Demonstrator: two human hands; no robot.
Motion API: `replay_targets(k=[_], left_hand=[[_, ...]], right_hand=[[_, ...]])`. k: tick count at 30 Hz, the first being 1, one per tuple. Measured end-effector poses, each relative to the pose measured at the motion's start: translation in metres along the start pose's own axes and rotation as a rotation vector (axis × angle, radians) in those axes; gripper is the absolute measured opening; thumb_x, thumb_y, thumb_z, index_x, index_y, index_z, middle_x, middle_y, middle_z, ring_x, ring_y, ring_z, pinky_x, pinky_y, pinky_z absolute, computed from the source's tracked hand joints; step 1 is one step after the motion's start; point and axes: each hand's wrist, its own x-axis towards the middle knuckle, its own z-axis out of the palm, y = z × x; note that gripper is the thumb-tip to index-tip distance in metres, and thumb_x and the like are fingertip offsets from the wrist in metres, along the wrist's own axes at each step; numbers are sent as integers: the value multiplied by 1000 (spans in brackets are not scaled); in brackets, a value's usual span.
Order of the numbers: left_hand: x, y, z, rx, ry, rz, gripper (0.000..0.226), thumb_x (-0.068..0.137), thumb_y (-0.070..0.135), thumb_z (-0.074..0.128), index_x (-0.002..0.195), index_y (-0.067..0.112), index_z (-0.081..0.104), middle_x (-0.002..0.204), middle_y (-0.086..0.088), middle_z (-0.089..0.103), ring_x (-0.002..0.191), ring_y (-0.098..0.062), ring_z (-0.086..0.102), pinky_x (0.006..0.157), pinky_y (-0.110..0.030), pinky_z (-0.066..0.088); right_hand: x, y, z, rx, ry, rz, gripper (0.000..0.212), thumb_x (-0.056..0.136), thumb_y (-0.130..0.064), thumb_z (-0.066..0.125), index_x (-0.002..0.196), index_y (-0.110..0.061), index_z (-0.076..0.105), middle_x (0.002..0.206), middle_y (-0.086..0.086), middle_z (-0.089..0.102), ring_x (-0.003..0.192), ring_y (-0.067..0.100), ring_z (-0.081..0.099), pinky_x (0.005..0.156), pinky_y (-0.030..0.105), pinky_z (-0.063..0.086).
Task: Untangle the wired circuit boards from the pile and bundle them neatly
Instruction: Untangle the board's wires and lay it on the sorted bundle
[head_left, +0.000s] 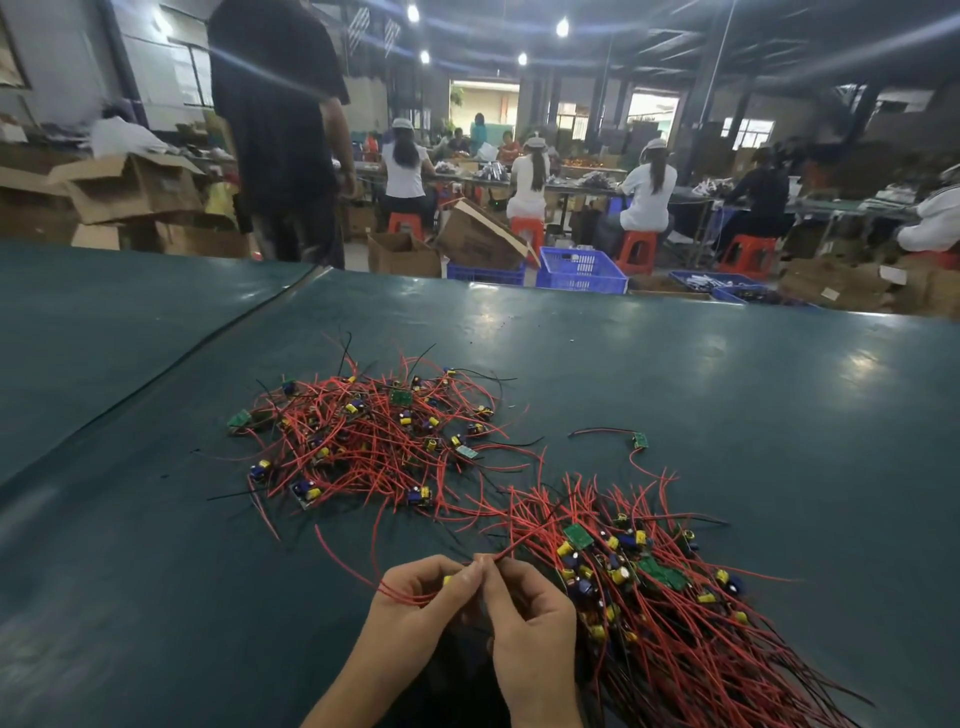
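Note:
A tangled pile of small green circuit boards with red and black wires lies in the middle of the dark green table. To its right, an aligned bundle of boards and wires fans out toward the near right edge. My left hand and my right hand meet near the front, fingertips pinched together on red wires of one board; a yellow part shows between the fingers. One single board with its wires lies apart, behind the bundle.
The table's far edge runs across the view; a seam crosses its left side. Beyond it stand cardboard boxes, blue crates and red stools. A person in black stands close behind the table. Several seated workers sit at benches farther back.

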Motion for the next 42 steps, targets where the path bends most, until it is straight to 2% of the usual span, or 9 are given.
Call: replay_targets(k=[5, 8, 11, 17, 21, 26, 29, 33, 42], left_hand=[[3, -1, -2, 29, 51, 43, 35, 88, 3, 61, 54, 11, 67, 53, -11, 60, 49, -15, 55, 53, -19, 44], [5, 2, -6, -2, 92, 63, 39, 86, -1, 59, 49, 9, 65, 48, -12, 56, 44, -15, 53, 50, -19, 42], [6, 2, -9, -65, 116, 58, 35, 82, 1, 68, 48, 8, 63, 46, -13, 53, 41, -15, 49, 47, -18, 39], [4, 3, -5, -127, 65, -16, 22, 72, 26, 69, 56, 10, 68, 54, -13, 58, 51, -16, 53, 54, -23, 42], [1, 4, -4, -112, -11, -16, 28, 75, 25, 81, 55, 11, 66, 55, -12, 57, 51, -16, 52, 51, -21, 42], [0, 5, -4, -69, -9, 4, 31, 63, 37, 77, 49, 15, 60, 51, -11, 54, 48, -15, 50, 52, -22, 41], [1, 4, -4, -38, 18, 9, 30, 60, 40, 73, 49, 13, 62, 48, -8, 54, 44, -12, 48, 49, -18, 39], [6, 7, -10, -91, 64, 44, 24, 65, 21, 68, 45, 11, 61, 46, -9, 54, 38, -12, 47, 43, -17, 38], [11, 1, -12, -273, 182, -100, 29, 67, 27, 85, 51, 11, 67, 54, -10, 56, 46, -14, 50, 45, -22, 43]], right_hand=[[11, -3, -3, 78, 129, 50, 21, 86, -13, 70, 68, -19, 78, 57, 3, 64, 56, 21, 57, 57, 36, 52], [21, -9, -14, 234, 247, 106, 19, 85, -11, 72, 66, -13, 75, 44, -6, 36, 37, 6, 28, 35, 20, 28], [23, -14, -17, 349, 282, 111, 12, 81, -13, 72, 70, -7, 74, 44, -7, 26, 34, 3, 19, 32, 15, 22], [15, -8, -11, 230, 243, 124, 12, 78, -24, 74, 76, -13, 79, 40, -5, 39, 33, 5, 30, 39, 20, 31], [3, -5, 1, 54, -1, 89, 19, 84, -15, 72, 69, -23, 80, 67, 5, 74, 58, 10, 68, 58, 21, 53], [-1, -7, 3, -19, -15, 50, 31, 91, -13, 64, 65, -21, 80, 72, 6, 75, 71, 12, 72, 64, 18, 55], [2, -6, 1, 19, 35, 54, 28, 91, -14, 64, 70, -21, 81, 62, 4, 70, 62, 19, 66, 66, 29, 54], [11, -14, -9, 159, 119, 105, 20, 89, -18, 65, 78, -13, 80, 51, 1, 36, 39, 9, 28, 38, 20, 28], [15, -24, -24, 326, 204, 25, 21, 77, -25, 67, 73, -8, 79, 55, 4, 45, 35, 4, 21, 34, 17, 19]])
